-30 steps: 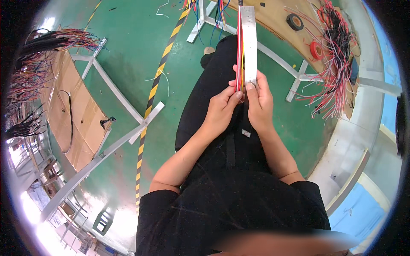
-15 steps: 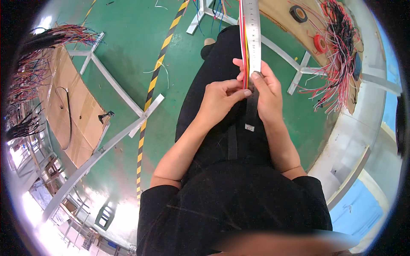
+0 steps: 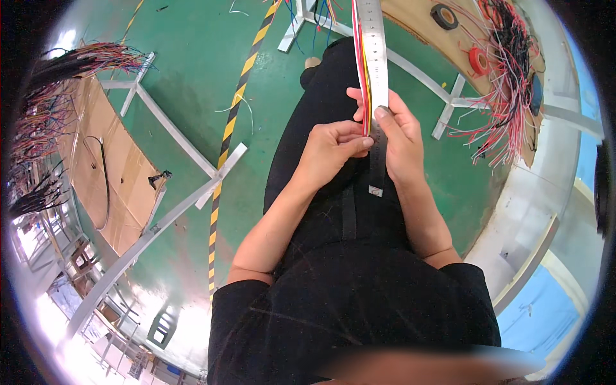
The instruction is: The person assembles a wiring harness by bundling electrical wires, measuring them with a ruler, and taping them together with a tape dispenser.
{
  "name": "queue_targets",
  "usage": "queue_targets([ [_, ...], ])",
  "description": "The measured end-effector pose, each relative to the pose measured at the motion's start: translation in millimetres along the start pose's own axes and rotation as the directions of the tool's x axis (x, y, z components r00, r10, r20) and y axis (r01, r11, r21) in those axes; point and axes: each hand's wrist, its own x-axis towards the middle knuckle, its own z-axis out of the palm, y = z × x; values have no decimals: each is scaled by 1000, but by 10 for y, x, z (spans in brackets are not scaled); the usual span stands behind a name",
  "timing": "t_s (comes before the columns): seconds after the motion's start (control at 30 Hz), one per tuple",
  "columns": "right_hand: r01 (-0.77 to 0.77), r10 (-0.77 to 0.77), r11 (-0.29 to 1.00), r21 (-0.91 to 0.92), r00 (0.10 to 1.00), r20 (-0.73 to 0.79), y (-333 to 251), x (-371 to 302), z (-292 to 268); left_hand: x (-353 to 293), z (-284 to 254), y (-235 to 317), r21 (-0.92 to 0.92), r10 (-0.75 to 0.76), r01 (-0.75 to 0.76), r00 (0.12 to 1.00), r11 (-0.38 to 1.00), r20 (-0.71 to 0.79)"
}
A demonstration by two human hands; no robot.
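Note:
A long steel ruler (image 3: 380, 70) runs from the top edge down between my hands, its lower end hanging over my lap. My right hand (image 3: 404, 141) is closed round it, thumb laid on its face. Along the ruler's left side lies a bundle of wires (image 3: 364, 77) in red, white, yellow and black. My left hand (image 3: 330, 151) pinches the lower ends of these wires between thumb and forefinger, beside the ruler. The upper part of both ruler and wires passes out of view.
At the upper right, a brown board carries black tape (image 3: 444, 17), red tape (image 3: 478, 61) and a heap of red, white and black wires (image 3: 510, 83). On the left, more wire bundles (image 3: 90, 58) lie by a cardboard-covered bench (image 3: 115, 186). Striped tape (image 3: 226, 141) crosses the green floor.
The upper parts of the ruler and wires have tilted slightly to the left. Both hands keep their grip and have barely moved.

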Motion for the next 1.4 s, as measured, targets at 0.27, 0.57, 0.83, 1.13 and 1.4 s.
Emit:
queue_targets([
  [0.27,6,-6,1000,-23,1000,6,-16,11,0,-6,55,-2,-30,25,-26,999,999,-26],
  [0.57,8,-8,1000,7,1000,-12,-12,11,-6,11,80,-100,-81,-24,20,998,996,-51],
  [0.83,16,-17,999,-37,999,-37,-36,25,2,-30,176,-216,10,140,-140,982,990,-128],
  [1.13,-26,20,997,-73,997,-78,-58,15,37,-58,188,-225,13,118,-118,984,993,-136],
  [1.4,-85,83,996,-25,994,-75,-109,71,54,-52,185,-240,43,78,-74,993,996,-87],
])
